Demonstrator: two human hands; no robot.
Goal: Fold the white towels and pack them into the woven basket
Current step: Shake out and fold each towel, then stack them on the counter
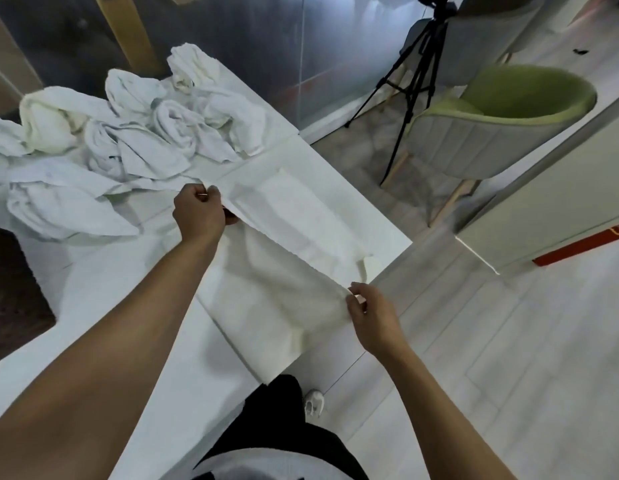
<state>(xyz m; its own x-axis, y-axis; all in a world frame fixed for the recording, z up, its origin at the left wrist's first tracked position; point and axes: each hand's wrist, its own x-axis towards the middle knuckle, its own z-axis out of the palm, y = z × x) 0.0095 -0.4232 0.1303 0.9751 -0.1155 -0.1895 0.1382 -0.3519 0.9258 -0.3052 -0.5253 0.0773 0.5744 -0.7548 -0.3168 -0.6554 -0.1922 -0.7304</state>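
Both hands, the left hand and right hand, pinch opposite corners of a flat white terry towel stretched over the white table, whose hanging near edge could slide off if either pinch slackens.

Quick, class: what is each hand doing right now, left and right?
Left hand: fingers pinch one corner of the white towel.
Right hand: fingers pinch the towel's opposite corner.
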